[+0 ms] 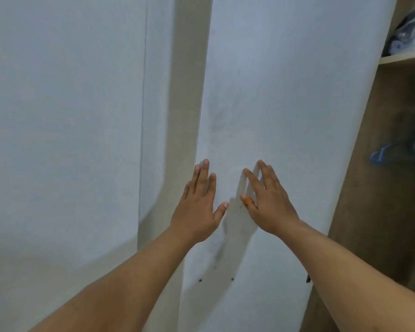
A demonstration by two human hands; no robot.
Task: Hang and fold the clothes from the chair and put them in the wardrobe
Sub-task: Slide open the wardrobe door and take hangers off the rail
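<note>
Wardrobe door, a pale stiff panel, stands partly open with both hands flat on it: left hand near its left edge, right hand just beside, fingers straight, holding nothing. It should swing lightly under a push from the palms. Right of it, a wooden shelf carries bagged items; a blue hanger shows below.

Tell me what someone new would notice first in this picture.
Two bare forearms reach up the middle, the left hand and right hand flat with straight fingers on a pale sliding wardrobe door. An orange band marks the right thumb. At the right edge the wardrobe's wooden shelf shows, a blue hanger below it.
</note>
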